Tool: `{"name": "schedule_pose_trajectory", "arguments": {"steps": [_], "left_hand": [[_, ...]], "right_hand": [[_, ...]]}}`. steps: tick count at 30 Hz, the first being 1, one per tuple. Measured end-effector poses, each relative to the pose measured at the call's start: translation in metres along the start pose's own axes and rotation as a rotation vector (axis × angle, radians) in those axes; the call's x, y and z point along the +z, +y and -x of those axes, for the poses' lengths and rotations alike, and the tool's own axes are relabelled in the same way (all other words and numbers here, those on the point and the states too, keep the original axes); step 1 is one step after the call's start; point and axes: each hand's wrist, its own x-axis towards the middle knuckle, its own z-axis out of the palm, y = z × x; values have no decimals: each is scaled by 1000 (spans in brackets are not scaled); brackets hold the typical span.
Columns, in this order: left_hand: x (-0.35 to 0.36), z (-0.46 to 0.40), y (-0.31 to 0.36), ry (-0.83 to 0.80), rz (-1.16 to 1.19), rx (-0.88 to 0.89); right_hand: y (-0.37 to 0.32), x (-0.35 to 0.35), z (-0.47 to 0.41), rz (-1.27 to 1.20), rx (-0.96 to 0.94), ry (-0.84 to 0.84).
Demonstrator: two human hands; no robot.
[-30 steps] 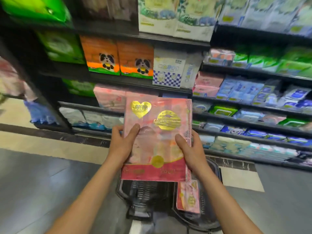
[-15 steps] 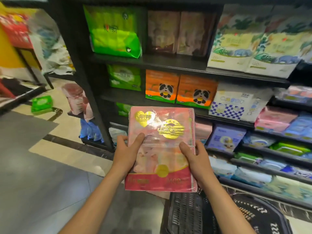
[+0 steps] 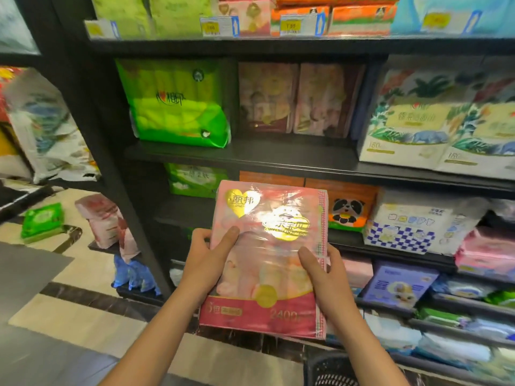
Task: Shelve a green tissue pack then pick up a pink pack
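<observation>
Pink pack (image 3: 267, 257) in both hands, now higher against upper shelves (image 3: 250, 154).

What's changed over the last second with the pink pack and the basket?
The pink tissue pack has been lifted from over the black basket up toward the shelf, and the view has swung left and upward. The left hand and right hand grip its sides as before.

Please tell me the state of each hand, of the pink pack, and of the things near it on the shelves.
Left hand: grips the pack's left edge.
Right hand: grips its right edge.
Pink tissue pack: sealed, held upright before the shelves.
Green pack: upright on the shelf.
Black basket: on the floor, partly visible.
</observation>
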Motion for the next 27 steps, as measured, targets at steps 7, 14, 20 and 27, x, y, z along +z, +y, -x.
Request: {"name": "schedule_pose_trajectory", "arguments": {"steps": [7,14,20,27], "left_hand": [[18,-98,38,-65,66,46],[42,-208,81,-168,153,133],[59,-290,130,-249,175,215],[86,-352,182,-282,166,300]], "right_hand": [[-32,22,-91,39,-53,61],[-66,50,-178,89,-155,198],[-106,69,-246,61,-215,303],[-145,69,-306,67,-306,342]]}}
